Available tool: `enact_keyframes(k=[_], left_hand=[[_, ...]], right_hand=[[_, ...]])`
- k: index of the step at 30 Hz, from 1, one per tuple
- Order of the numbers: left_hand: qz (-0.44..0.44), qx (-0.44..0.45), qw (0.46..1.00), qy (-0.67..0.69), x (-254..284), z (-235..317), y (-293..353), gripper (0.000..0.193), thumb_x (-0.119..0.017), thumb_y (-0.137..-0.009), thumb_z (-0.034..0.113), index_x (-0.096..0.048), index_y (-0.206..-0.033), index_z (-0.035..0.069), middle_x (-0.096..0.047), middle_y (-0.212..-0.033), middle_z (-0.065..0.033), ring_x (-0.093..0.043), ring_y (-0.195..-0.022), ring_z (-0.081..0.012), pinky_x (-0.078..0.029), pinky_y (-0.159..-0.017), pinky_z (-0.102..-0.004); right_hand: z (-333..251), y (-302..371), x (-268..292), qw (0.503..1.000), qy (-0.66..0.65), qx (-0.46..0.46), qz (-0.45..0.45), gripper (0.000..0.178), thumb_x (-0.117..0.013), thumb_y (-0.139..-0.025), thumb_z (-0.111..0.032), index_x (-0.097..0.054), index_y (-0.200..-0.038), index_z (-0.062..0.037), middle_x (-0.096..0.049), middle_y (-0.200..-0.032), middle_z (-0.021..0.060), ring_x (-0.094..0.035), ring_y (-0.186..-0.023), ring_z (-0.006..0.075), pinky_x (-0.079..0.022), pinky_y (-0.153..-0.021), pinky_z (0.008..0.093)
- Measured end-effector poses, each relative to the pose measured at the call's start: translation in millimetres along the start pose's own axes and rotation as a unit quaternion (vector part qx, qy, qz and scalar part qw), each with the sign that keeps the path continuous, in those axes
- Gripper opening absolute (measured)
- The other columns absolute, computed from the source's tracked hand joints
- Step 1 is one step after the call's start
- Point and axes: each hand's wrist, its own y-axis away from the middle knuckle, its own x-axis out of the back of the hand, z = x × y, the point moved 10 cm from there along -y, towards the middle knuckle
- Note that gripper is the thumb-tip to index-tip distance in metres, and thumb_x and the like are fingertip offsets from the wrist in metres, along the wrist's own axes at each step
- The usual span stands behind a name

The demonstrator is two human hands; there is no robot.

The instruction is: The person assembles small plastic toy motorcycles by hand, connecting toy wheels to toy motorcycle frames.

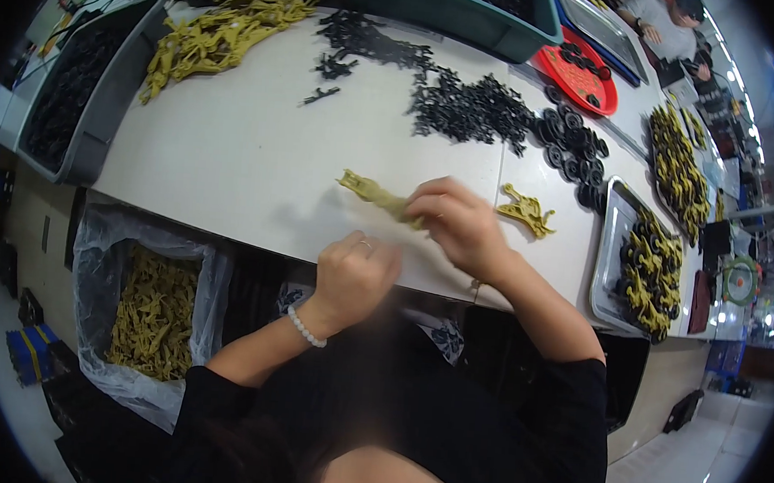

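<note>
- Gripping a yellow part (364, 189) by 1 end, the right hand (454, 221) holds it above the desk (231, 154).
- The left hand (354, 277) bends over the desk's front edge, fingertips hidden; whether it is closed cannot be told.
- Another yellow piece (525, 212) lies right of the right hand.
- Black parts (468, 108) lie heaped farther back, beside black discs (573, 147).

No text, label, brand, number or sign is showing legibly anywhere in the frame. Toward the right edge, the background is appearing too small and blurred for reading any marking, and at the lower left a blue object (29, 356) is bearing yellow bands but is showing no readable lettering.
</note>
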Motion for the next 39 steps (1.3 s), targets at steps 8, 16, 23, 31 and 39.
enact_keyframes(k=[8, 16, 23, 31, 39], left_hand=[[0.029, 0.042, 0.998, 0.032, 7.6, -16.0, -2.1, 0.022, -0.069, -0.077, 0.022, -0.057, -0.076, 0.004, -0.054, -0.061, -0.0096, -0.057, -0.059, -0.0270, -0.046, -0.049, -0.0368], [-0.017, -0.012, 1.000, -0.007, -0.6, -7.4, 1.9, 0.019, -0.069, -0.077, 0.021, -0.057, -0.074, 0.006, -0.055, -0.060, -0.0066, -0.058, -0.055, -0.0241, -0.046, -0.046, -0.0347], [-0.027, -0.030, 0.998, -0.039, 4.6, -3.1, -8.8, 0.023, -0.068, -0.080, 0.024, -0.056, -0.069, 0.010, -0.053, -0.055, -0.0042, -0.055, -0.045, -0.0222, -0.044, -0.041, -0.0342], [-0.019, -0.026, 0.996, -0.079, 3.9, 2.8, -14.5, 0.027, -0.067, -0.083, 0.027, -0.053, -0.066, 0.011, -0.051, -0.054, -0.0037, -0.054, -0.043, -0.0203, -0.041, -0.039, -0.0317], [-0.019, -0.019, 0.997, -0.078, 1.2, 2.7, -14.6, 0.025, -0.066, -0.083, 0.028, -0.055, -0.068, 0.011, -0.051, -0.053, -0.0037, -0.054, -0.043, -0.0206, -0.041, -0.038, -0.0319]], right_hand=[[-17.8, 0.4, -16.8, 0.993, 0.055, 0.084, -0.063, 0.024, -0.066, -0.067, 0.004, -0.064, -0.090, -0.0030, -0.061, -0.094, 0.0109, -0.061, -0.084, 0.0268, -0.052, -0.070, 0.0348], [-26.5, 0.5, -28.8, 0.985, 0.084, 0.121, -0.088, 0.025, -0.065, -0.066, 0.003, -0.062, -0.090, -0.0024, -0.061, -0.095, 0.0098, -0.060, -0.083, 0.0263, -0.051, -0.068, 0.0354], [-5.6, -0.3, -18.4, 0.998, -0.032, 0.017, -0.053, 0.018, -0.062, -0.072, 0.005, -0.064, -0.089, -0.0020, -0.061, -0.095, 0.0114, -0.062, -0.085, 0.0277, -0.052, -0.072, 0.0342], [11.8, 5.5, -11.8, 0.992, -0.111, -0.060, -0.027, 0.017, -0.062, -0.075, 0.007, -0.066, -0.088, -0.0013, -0.062, -0.093, 0.0107, -0.063, -0.088, 0.0246, -0.051, -0.075, 0.0321], [11.8, 8.3, -6.4, 0.995, -0.081, -0.065, -0.006, 0.019, -0.062, -0.074, 0.008, -0.067, -0.090, -0.0016, -0.062, -0.094, 0.0103, -0.063, -0.088, 0.0245, -0.051, -0.075, 0.0322]])
